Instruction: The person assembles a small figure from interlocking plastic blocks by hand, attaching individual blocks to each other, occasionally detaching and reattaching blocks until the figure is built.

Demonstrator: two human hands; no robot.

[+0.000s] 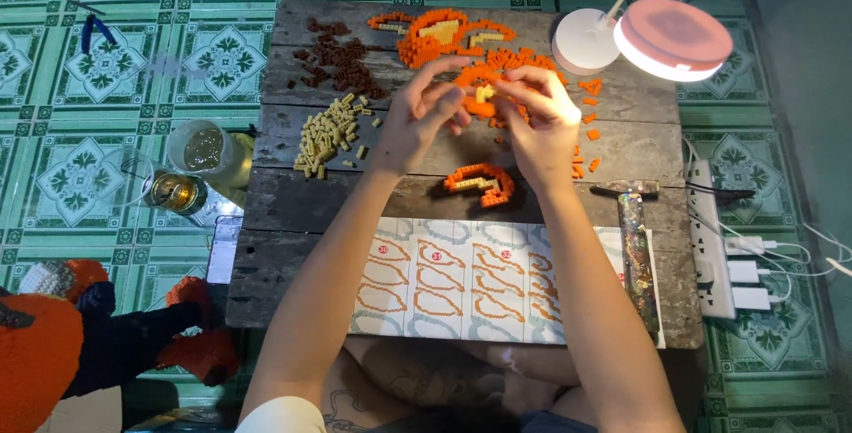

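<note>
Nearest to us, a printed sheet [461,278] of orange outline diagrams lies flat along the close edge of the wooden board [293,211], with our forearms crossing above it. A hammer [637,242] rests on the sheet's right end, head away from us, and a white power strip [714,247] with plugs sits just beyond the board's right edge.

Past the sheet, a small curved piece [479,185] of orange and pale bricks lies on the board between our wrists.

Above it our hands meet. Our left hand [417,118] has its fingers curled in, pinching one side of a small orange brick cluster [479,100] with a pale brick showing in it. Our right hand [541,118] grips the other side, fingers bent close around it. The cluster is held just above the board, in front of the loose orange bricks [510,65].

Left of our left hand lies a heap of tan bricks [328,131], and farther off a heap of dark brown bricks [342,60]. A few orange bricks are scattered right of our right hand.

Farther still, a larger orange assembly [444,34] with pale patches sits near the board's far edge. Right of it stands a white desk lamp [670,38], its round head lit and tilted over the board.

Off the board to the left, two glass jars [195,167] stand on the green patterned floor tiles [89,69].
</note>
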